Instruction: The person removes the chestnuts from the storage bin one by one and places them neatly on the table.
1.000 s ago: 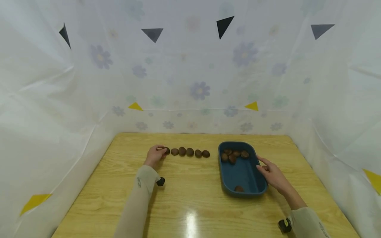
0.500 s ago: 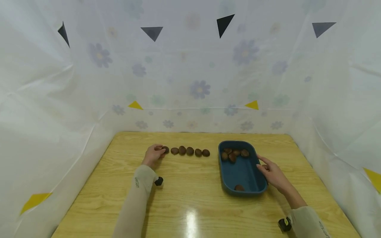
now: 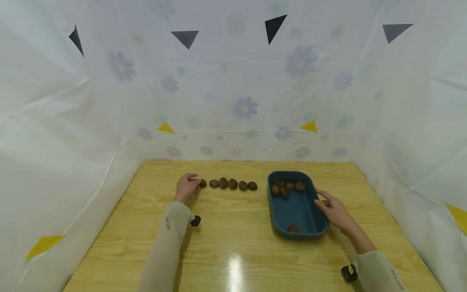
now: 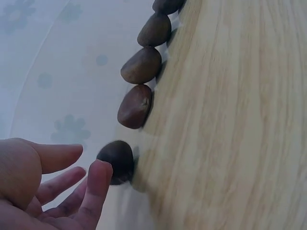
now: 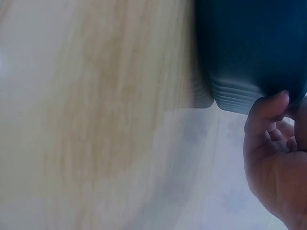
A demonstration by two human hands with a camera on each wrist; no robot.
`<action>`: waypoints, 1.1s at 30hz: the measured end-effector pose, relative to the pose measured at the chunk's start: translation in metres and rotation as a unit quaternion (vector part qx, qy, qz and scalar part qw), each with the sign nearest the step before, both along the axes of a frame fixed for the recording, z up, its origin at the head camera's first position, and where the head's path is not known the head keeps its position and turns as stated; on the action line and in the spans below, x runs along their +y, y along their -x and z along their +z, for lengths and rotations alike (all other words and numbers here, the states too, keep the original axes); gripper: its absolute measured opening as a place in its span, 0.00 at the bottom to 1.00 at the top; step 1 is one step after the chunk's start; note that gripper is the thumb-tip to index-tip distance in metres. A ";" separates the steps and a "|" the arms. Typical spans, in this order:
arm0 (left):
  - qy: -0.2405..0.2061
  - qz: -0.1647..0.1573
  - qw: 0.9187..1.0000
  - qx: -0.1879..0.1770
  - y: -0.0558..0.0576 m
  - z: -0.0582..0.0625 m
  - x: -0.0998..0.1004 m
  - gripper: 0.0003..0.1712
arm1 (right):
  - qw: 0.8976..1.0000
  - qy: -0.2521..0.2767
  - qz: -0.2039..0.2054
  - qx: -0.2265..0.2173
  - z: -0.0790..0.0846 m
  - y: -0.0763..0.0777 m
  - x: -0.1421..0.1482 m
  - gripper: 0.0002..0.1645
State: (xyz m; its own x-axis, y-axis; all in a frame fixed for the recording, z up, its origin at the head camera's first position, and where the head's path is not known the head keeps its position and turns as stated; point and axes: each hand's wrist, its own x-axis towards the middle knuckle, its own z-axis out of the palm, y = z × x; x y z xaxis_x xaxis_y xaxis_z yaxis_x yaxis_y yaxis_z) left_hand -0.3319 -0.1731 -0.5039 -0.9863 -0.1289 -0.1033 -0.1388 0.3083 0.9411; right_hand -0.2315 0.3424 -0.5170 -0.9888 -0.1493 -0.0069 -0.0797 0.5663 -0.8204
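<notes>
My left hand (image 3: 187, 187) is at the left end of a row of brown chestnuts (image 3: 232, 184) on the table. In the left wrist view, one fingertip (image 4: 100, 173) overlaps the end chestnut (image 4: 119, 162), while the other digits stand loosely apart, not closed round it. A small gap separates this chestnut from its neighbour (image 4: 135, 106). My right hand (image 3: 337, 213) holds the right side of a blue rectangular box (image 3: 273, 221), thumb at the rim and fingers curled outside. Several chestnuts (image 3: 285, 191) lie at the box's far end, and a single chestnut (image 3: 293, 229) near its front.
The wood-grain table (image 3: 226, 227) has white flower-patterned sheeting (image 3: 233, 89) behind it and on both sides. Black wrist cameras sit at both cuffs, one at the left cuff (image 3: 195, 221) and one at the right cuff (image 3: 349, 273).
The end chestnut has shifted slightly left, away from the row, and my left fingers have loosened from it. My right hand and the box have stayed in place.
</notes>
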 end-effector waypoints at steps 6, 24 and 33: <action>0.016 -0.008 0.999 0.032 -0.001 0.010 0.009 0.26 | 1.000 0.001 -0.001 -0.001 -0.001 0.001 0.000 0.37; -0.043 -0.088 0.994 0.041 -0.007 0.039 0.075 0.22 | 1.000 0.007 0.001 -0.003 -0.001 0.001 -0.001 0.37; -0.067 -0.160 0.984 0.045 -0.018 0.036 0.114 0.22 | 1.000 0.010 0.005 0.003 -0.002 0.001 0.000 0.38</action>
